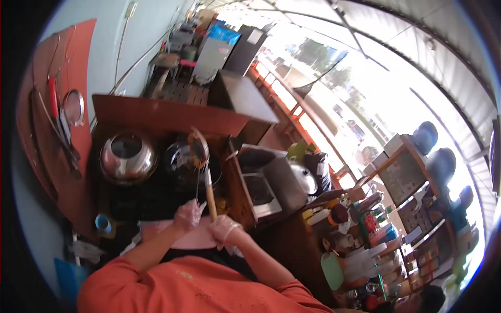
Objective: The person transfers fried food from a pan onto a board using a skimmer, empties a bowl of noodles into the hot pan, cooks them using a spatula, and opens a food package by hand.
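My right hand (226,231), in a clear plastic glove, is closed round the wooden handle of a long-handled strainer (204,148). The strainer's head is tilted up on edge above a dark wok (180,169) on the stove, with some orange-brown food against it. My left hand (188,215), also gloved, is closed on a thin metal utensil (198,187) that points up toward the strainer's head. Its exact kind is too small to make out. Left of the wok sits a shiny rounded metal pot (128,159).
A red-brown splash board (167,116) stands behind the stove. To the right are a metal basin (258,190) and a crowded shelf of bottles and jars (373,229). A small sieve (73,107) hangs at the left wall. A blue cup (103,223) stands at the stove's near left.
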{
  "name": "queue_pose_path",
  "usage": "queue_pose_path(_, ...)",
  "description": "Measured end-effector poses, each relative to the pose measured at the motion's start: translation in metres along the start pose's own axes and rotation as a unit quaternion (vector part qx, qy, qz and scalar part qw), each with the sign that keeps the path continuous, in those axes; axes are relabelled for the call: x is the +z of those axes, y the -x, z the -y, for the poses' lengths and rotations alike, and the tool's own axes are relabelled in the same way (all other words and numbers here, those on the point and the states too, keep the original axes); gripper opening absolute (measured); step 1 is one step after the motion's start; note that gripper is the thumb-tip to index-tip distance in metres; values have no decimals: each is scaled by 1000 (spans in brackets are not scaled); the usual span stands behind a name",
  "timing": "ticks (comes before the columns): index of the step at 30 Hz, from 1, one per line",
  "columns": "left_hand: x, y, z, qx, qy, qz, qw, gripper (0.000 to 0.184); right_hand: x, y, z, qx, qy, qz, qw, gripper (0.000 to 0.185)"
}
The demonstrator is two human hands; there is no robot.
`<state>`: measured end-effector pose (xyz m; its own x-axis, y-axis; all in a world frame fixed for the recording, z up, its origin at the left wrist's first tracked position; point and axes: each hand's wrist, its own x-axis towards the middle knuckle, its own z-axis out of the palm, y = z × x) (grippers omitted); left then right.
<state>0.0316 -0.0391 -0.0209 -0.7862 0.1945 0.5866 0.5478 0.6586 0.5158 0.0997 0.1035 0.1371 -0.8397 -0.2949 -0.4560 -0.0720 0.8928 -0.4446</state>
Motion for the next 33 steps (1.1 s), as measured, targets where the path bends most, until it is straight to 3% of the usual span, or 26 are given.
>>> queue_pose_path(1,-6,-3,-5,-13,33,-2,999,15,-6,2,-6,-95,144,41,984,29)
queue_pose_path(2,-6,-3,-4,3,42,14,999,16,-3,-3,-17,-126,185,30,974,32)
queue_pose_path(3,-10,-6,-8,56,-67,42,995,24,-1,-8,-27,-156,224,16,962,35)
queue_pose_path(4,-8,-9,-1,195,-148,-13,969,17,10,-14,-54,-75,-82,87,990,29)
queue_pose_path(5,4,-2,2,124,-27,-13,992,17,21,-18,-78,28,-379,106,919,26)
queue_pose_path(6,17,4,6,57,100,-31,993,18,-16,3,-27,-41,-45,113,992,32)
queue_pose_path(8,4,-12,-15,-25,74,-5,997,20,-35,18,0,76,-118,45,989,28)
queue_pose_path(9,7,-14,-19,-74,41,6,996,24,-34,21,2,146,-267,11,952,26)
queue_pose_path(11,3,-19,-26,-76,47,6,996,25,-37,20,1,176,-245,0,953,27)
queue_pose_path(15,1,-29,-28,-62,54,-8,997,26,-42,19,-6,138,-239,2,961,28)
queue_pose_path(17,1,-36,-38,-74,52,-1,996,26,-55,28,-3,134,-157,6,978,28)
queue_pose_path(20,3,-41,-41,-64,25,-16,998,25,-55,28,-12,121,-139,8,983,28)
queue_pose_path(22,7,-34,-40,-51,28,-15,998,25,-53,33,-3,176,-214,2,961,28)
queue_pose_path(24,13,-31,-33,-35,20,-8,999,24,-41,23,-20,102,-169,30,980,27)
queue_pose_path(27,5,-22,-36,15,-37,58,998,23,-25,16,-32,52,-239,34,969,26)
queue_pose_path(29,15,-12,-27,-5,-16,65,998,23,-19,13,-27,157,-319,18,934,25)
queue_pose_path(33,16,-9,-16,63,-83,117,988,24,-17,13,-29,155,-322,16,934,24)
